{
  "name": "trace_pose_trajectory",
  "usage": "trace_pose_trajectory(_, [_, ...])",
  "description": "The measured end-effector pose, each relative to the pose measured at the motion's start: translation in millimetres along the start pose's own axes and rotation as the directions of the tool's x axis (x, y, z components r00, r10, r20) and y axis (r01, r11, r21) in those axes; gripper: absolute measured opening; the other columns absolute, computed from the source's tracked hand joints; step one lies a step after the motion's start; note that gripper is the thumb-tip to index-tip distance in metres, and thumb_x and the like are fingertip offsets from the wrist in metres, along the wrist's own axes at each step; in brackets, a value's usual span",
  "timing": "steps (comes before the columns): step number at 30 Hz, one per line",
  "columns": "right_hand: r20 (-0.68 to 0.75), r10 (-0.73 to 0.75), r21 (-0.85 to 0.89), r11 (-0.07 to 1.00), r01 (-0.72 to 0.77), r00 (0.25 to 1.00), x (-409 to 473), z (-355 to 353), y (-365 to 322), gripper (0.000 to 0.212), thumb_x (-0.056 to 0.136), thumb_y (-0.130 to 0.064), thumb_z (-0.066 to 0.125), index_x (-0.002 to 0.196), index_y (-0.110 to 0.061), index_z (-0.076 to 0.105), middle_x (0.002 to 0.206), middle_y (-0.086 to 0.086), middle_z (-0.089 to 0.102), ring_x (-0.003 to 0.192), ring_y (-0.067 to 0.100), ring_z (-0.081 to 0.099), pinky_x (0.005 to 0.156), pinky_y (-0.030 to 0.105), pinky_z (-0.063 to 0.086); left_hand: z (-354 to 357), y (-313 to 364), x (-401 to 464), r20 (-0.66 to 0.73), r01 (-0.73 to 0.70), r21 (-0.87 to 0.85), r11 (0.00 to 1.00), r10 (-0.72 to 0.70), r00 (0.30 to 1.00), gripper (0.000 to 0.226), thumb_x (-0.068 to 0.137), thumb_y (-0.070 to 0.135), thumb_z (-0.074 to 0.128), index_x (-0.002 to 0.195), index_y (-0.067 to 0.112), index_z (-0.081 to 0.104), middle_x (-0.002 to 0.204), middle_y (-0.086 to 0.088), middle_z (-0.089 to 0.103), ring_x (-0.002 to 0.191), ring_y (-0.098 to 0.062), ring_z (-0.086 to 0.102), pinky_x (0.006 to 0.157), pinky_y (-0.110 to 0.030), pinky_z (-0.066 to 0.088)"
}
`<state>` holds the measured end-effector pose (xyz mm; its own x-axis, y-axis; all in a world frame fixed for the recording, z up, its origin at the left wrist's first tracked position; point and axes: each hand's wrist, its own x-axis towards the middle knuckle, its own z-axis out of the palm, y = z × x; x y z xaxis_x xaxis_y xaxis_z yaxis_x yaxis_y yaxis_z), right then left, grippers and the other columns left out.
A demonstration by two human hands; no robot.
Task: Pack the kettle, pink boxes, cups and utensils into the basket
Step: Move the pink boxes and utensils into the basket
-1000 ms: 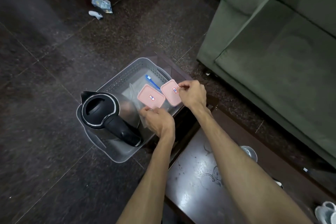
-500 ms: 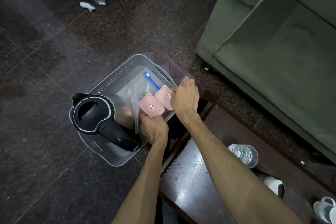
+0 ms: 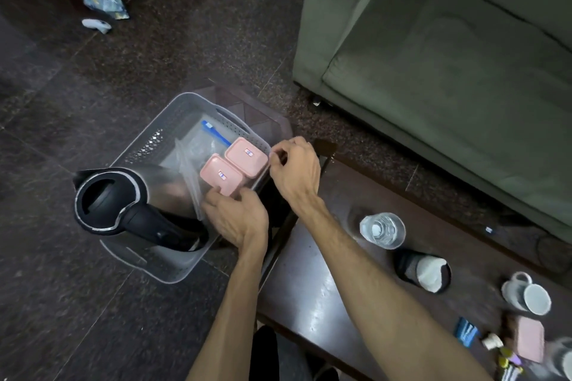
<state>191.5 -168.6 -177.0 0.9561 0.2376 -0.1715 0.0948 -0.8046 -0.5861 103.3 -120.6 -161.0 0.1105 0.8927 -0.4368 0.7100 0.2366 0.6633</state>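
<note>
A grey plastic basket (image 3: 145, 150) stands at the left end of the low table. It holds a black and steel kettle (image 3: 123, 198), a clear bag with a blue strip (image 3: 198, 145), and two pink boxes side by side. My left hand (image 3: 240, 219) grips the near edge of the nearer pink box (image 3: 220, 175). My right hand (image 3: 294, 170) hovers at the basket's right rim, just clear of the farther pink box (image 3: 246, 157), fingers loosely curled and holding nothing. On the table lie a glass cup (image 3: 383, 230), a black cup on its side (image 3: 424, 271), a white mug (image 3: 526, 294) and a third pink box (image 3: 530, 339).
The dark wooden table (image 3: 309, 288) runs to the lower right, with a blue item (image 3: 465, 329) and small utensils (image 3: 507, 365) at its far right. A green sofa (image 3: 448, 71) stands close behind. A packet (image 3: 103, 0) and a white object (image 3: 96, 25) lie on the dark floor.
Both pink boxes have gone down into the basket and now sit together. My right hand has let go of the farther box and drawn back to the rim.
</note>
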Motion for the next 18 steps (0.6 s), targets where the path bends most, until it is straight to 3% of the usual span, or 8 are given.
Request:
trace_pose_trajectory(3, [-0.03, 0.131, 0.149, 0.981, -0.125, 0.991, -18, -21, 16, 0.011, 0.088, -0.019, 0.07, 0.093, -0.021, 0.08, 0.104, 0.004, 0.071, 0.097, 0.027, 0.069, 0.086, 0.039, 0.055, 4, 2, -31, 0.029, -0.192, -0.034, 0.981, 0.193, 0.981, 0.033, 0.086, 0.007, 0.064, 0.118, 0.001, 0.069, 0.119, -0.019, 0.064, 0.111, -0.038, 0.063, 0.097, -0.039, 0.044])
trace_pose_trajectory(7, [-0.036, 0.297, 0.278, 0.92, -0.276, 0.954, -51, -59, 61, 0.014, 0.087, -0.02, 0.07, 0.096, -0.024, 0.081, 0.102, -0.002, 0.075, 0.091, 0.02, 0.071, 0.083, 0.033, 0.055, 27, -5, -90, 0.286, -0.349, -0.071, 0.935, 0.354, 0.891, 0.023, 0.088, 0.004, 0.06, 0.104, 0.008, 0.076, 0.1, -0.011, 0.077, 0.098, -0.031, 0.07, 0.091, -0.039, 0.051])
trace_pose_trajectory(10, [-0.083, 0.427, 0.358, 0.856, -0.373, 0.9, -83, -93, 114, 0.014, 0.089, -0.019, 0.069, 0.097, -0.021, 0.08, 0.101, -0.003, 0.079, 0.094, 0.016, 0.073, 0.083, 0.029, 0.055, 49, -21, -145, 0.448, -0.418, -0.027, 0.908, 0.385, 0.807, 0.023, 0.091, 0.006, 0.058, 0.104, 0.013, 0.076, 0.098, -0.008, 0.078, 0.096, -0.029, 0.071, 0.085, -0.037, 0.053])
trace_pose_trajectory(13, [-0.148, 0.543, 0.397, 0.798, -0.453, 0.827, -119, -134, 177, 0.013, 0.088, -0.019, 0.069, 0.094, -0.021, 0.08, 0.096, -0.005, 0.08, 0.093, 0.013, 0.074, 0.086, 0.029, 0.057, 69, -46, -206, 0.607, -0.507, 0.023, 0.862, 0.391, 0.692, 0.019, 0.092, 0.007, 0.06, 0.1, 0.016, 0.076, 0.092, -0.002, 0.076, 0.094, -0.028, 0.071, 0.078, -0.026, 0.043])
trace_pose_trajectory(18, [-0.246, 0.668, 0.446, 0.721, -0.53, 0.702, -182, -194, 274, 0.012, 0.089, -0.017, 0.07, 0.09, -0.021, 0.081, 0.091, -0.005, 0.081, 0.088, 0.013, 0.074, 0.084, 0.029, 0.056, 98, -97, -302, 0.812, -0.65, 0.075, 0.757, 0.332, 0.48, 0.017, 0.093, 0.011, 0.064, 0.101, 0.018, 0.077, 0.098, -0.004, 0.081, 0.098, -0.03, 0.073, 0.078, -0.028, 0.045])
